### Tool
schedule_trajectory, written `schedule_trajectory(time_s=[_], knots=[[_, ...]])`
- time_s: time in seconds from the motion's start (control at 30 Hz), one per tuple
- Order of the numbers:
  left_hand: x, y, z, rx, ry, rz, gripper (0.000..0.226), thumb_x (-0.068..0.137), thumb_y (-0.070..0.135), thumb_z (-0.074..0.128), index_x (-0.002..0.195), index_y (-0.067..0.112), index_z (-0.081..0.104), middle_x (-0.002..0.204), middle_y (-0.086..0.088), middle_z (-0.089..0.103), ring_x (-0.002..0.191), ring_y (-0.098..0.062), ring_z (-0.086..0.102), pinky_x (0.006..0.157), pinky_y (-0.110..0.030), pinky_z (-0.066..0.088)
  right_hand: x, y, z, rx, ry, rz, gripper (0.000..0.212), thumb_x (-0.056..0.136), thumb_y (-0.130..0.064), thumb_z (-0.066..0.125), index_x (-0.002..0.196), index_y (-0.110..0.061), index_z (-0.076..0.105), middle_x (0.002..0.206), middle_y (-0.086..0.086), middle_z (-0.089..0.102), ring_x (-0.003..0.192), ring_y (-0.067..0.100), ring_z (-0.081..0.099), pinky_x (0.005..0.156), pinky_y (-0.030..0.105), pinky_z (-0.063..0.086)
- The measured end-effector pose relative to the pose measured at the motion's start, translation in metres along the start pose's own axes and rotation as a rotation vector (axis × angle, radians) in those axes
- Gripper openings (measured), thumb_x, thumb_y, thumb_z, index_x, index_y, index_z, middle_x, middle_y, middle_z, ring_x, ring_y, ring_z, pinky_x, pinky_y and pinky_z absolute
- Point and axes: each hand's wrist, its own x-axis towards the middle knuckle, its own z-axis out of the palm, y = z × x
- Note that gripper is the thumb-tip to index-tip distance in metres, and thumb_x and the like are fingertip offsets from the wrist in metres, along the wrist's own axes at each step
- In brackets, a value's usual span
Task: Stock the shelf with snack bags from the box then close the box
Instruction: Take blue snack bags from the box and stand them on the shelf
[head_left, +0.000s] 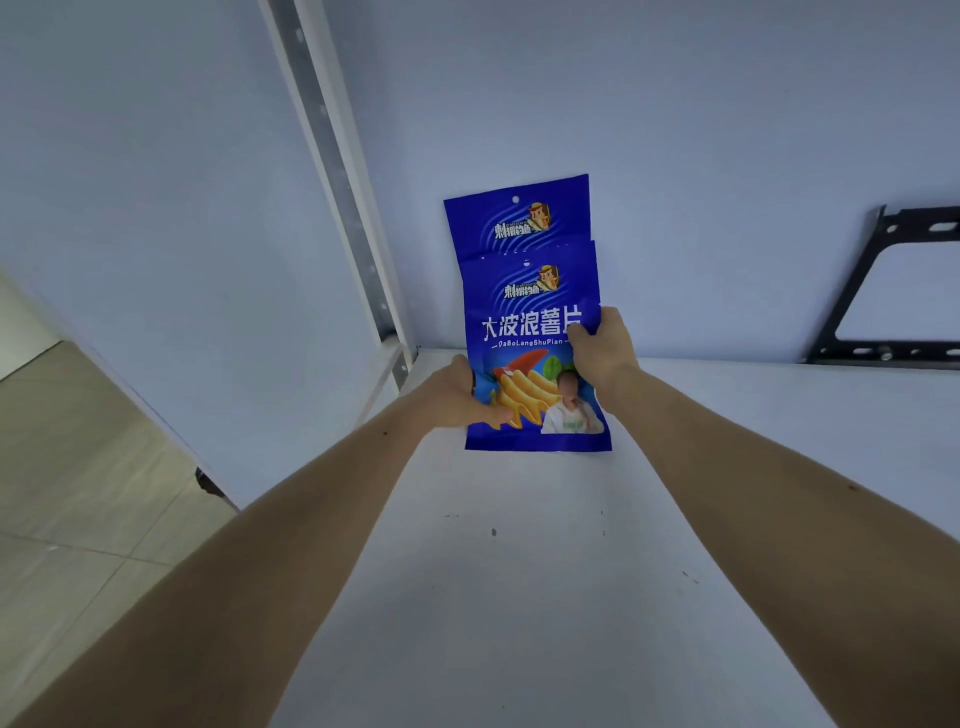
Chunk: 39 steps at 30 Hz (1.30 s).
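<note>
Glossy blue snack bags (530, 332) gripped by both hands, left (462, 395), right (602, 348), on white shelf (519, 571).

The shelf (545, 597) is a white board, bare from its near edge up to the front bag (530, 343), so there is open room for a hand along the whole near part. To the right of the bags the board is bare as far as the black bracket (883, 291), which stands against the back wall (675, 130) at the far right. To the left, the slotted upright (337, 171) and the side panel (156, 208) close off the corner just beside the bags. The back bag (514, 218) leans against the wall, with the front bag touching it. Both forearms reach in over the middle of the board.
</note>
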Motion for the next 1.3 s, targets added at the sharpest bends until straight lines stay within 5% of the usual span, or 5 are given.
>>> schedule_trajectory(time_s=[0.17, 0.4, 0.9, 1.13, 1.3], knots=[[0.006, -0.002, 0.000, 0.008, 0.094, 0.037, 0.062, 0.081, 0.018, 0.076, 0.134, 0.009, 0.045, 0.126, -0.002, 0.057, 0.111, -0.014, 0.057, 0.080, -0.018, 0.052, 0.001, -0.003, 0.004, 0.067, -0.061, 0.019, 0.044, 0.090, -0.016, 0.066, 0.125, -0.010, 0.041, 0.114, 0.004, 0.059, 0.084, 0.011, 0.061, 0.058, 0.021, 0.049], [0.000, -0.001, 0.002, 0.056, 0.086, 0.012, 0.062, 0.083, 0.019, 0.074, 0.134, 0.005, 0.041, 0.123, -0.004, 0.055, 0.108, -0.012, 0.053, 0.068, -0.003, 0.046, 0.004, 0.001, 0.006, -0.015, 0.012, 0.036, 0.052, 0.086, -0.024, 0.070, 0.126, -0.009, 0.040, 0.128, 0.008, 0.056, 0.111, 0.021, 0.059, 0.085, 0.036, 0.053], [-0.018, 0.032, -0.018, 0.395, 0.110, -0.222, 0.064, 0.082, 0.038, 0.074, 0.125, 0.009, 0.037, 0.112, 0.002, 0.049, 0.098, -0.011, 0.049, 0.076, -0.024, 0.045, -0.019, 0.010, -0.043, -0.503, 0.046, -0.049, 0.033, 0.101, -0.032, 0.039, 0.114, -0.003, 0.049, 0.114, 0.012, 0.059, 0.094, 0.022, 0.053, 0.074, 0.032, 0.044], [-0.032, 0.080, -0.032, 0.529, 0.198, -0.099, 0.075, 0.077, 0.044, 0.077, 0.131, 0.008, 0.040, 0.126, -0.006, 0.056, 0.112, -0.021, 0.058, 0.087, -0.039, 0.055, -0.048, -0.006, -0.094, -0.917, -0.005, -0.115, 0.029, 0.094, -0.017, 0.048, 0.122, -0.013, 0.050, 0.124, 0.010, 0.050, 0.115, 0.028, 0.049, 0.083, 0.034, 0.043], [-0.042, 0.132, -0.009, 0.678, 0.215, -0.013, 0.060, 0.080, 0.044, 0.073, 0.119, 0.011, 0.040, 0.105, -0.001, 0.055, 0.093, -0.015, 0.053, 0.071, -0.032, 0.047, -0.082, -0.012, -0.141, -1.100, 0.058, -0.137, 0.033, 0.089, -0.011, 0.049, 0.121, -0.019, 0.051, 0.121, 0.004, 0.049, 0.115, 0.024, 0.046, 0.075, 0.033, 0.041]])
